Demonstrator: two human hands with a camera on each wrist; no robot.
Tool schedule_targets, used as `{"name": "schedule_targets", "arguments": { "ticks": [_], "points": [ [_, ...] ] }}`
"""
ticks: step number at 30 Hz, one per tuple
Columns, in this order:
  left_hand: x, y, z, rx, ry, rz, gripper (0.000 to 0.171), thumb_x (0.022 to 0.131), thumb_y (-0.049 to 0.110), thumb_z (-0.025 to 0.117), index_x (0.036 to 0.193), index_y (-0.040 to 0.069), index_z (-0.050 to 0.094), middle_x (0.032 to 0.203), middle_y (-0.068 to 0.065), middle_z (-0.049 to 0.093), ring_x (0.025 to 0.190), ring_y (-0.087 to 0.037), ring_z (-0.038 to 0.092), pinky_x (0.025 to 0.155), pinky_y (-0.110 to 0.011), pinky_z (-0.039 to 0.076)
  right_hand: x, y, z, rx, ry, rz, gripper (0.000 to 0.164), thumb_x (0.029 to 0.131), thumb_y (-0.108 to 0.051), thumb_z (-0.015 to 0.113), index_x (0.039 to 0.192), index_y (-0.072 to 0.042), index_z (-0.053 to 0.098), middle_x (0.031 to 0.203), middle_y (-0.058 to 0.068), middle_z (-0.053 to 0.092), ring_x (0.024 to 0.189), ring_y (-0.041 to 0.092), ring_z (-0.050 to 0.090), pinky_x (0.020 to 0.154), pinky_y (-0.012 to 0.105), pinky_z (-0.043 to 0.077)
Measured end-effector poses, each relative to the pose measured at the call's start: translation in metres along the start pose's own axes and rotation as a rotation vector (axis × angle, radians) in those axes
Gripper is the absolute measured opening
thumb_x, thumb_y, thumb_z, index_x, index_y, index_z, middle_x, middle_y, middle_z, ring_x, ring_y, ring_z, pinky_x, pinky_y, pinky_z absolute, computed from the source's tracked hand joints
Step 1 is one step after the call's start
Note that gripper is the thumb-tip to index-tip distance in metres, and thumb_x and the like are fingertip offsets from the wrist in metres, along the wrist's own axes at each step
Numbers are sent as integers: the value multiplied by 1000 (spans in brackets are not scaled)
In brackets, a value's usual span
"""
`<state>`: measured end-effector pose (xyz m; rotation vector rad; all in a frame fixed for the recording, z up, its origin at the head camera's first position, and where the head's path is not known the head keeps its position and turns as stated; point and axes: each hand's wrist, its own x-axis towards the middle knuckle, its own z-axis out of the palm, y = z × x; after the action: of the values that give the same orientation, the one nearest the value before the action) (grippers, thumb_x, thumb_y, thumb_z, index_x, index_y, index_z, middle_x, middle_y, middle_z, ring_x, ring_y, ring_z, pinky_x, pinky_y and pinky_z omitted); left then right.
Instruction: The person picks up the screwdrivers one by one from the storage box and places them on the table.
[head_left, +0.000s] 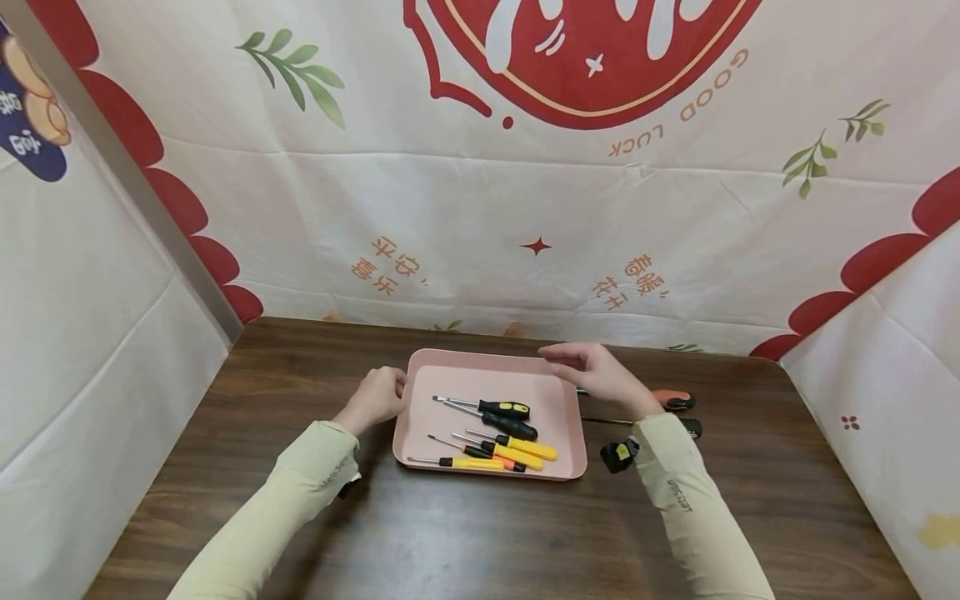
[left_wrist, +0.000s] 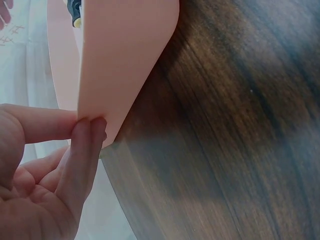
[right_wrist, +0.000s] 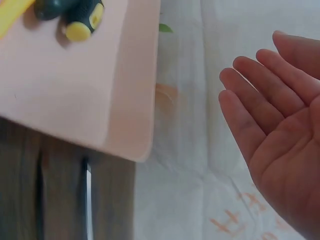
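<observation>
A pink rectangular tray [head_left: 480,375] holds several screwdrivers. Two have black handles with yellow marks, such as the upper screwdriver [head_left: 504,409]; nearer its front edge lie yellow-handled screwdrivers [head_left: 517,454] and an orange-and-black one. At the tray's left wall, my left hand [head_left: 378,396] pinches the rim between thumb and fingers, as the left wrist view shows up close. My right hand [head_left: 596,371] hovers by the back right corner, fingers extended and palm empty; in the right wrist view a gap separates this hand [right_wrist: 280,115] from the tray wall [right_wrist: 132,100].
Right of the tray, partly behind my right forearm, lie an orange-handled tool [head_left: 673,399] and a dark-handled tool [head_left: 692,427] with thin shafts. A small black-and-yellow object [head_left: 618,456] is beside my right wrist. Printed cloth [head_left: 465,208] hangs behind the wooden table [head_left: 480,542].
</observation>
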<state>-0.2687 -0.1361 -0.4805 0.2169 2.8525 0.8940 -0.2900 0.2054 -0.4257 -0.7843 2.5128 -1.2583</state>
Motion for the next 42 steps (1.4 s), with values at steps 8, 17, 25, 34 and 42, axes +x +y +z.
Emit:
{"name": "schedule_targets", "arguments": {
  "ticks": [8, 17, 25, 34, 42],
  "points": [
    [0, 1, 0, -2, 4, 6, 19, 72, -1, 57, 89, -2, 64, 66, -2, 57, 57, -13, 50, 54, -25, 41, 15, 11, 23, 66, -40, 16, 37, 88, -6, 55, 121, 10, 50, 122, 29, 50, 110, 40, 51, 84, 33, 47],
    [-2, 1, 0, -2, 2, 4, 19, 73, -1, 56, 91, -4, 64, 66, -2, 55, 58, -14, 49, 54, -25, 41, 27, 31, 45, 137, -89, 123, 42, 85, -3, 58, 123, 12, 48, 122, 29, 51, 110, 39, 52, 84, 35, 48],
    [-1, 0, 0, -9, 1, 3, 17, 73, -2, 56, 89, -3, 63, 65, -2, 54, 57, -13, 48, 53, -24, 39, 30, 39, 57, 117, -117, 122, 40, 81, 0, 63, 117, 12, 53, 116, 26, 56, 107, 36, 54, 85, 36, 47],
    [-1, 0, 0, -6, 8, 5, 16, 73, -2, 55, 87, -2, 63, 64, -1, 54, 56, -13, 48, 53, -24, 39, 30, 48, 63, 122, -209, 69, 40, 79, 1, 64, 115, 13, 54, 115, 27, 57, 108, 36, 54, 86, 36, 46],
    [-2, 0, 0, 0, 14, 19, 13, 73, -1, 54, 84, -2, 63, 63, -1, 53, 55, -13, 47, 52, -24, 38, 28, 51, 64, 97, -242, 104, 39, 78, 4, 64, 115, 10, 56, 115, 24, 58, 109, 33, 54, 86, 35, 46]
  ]
}}
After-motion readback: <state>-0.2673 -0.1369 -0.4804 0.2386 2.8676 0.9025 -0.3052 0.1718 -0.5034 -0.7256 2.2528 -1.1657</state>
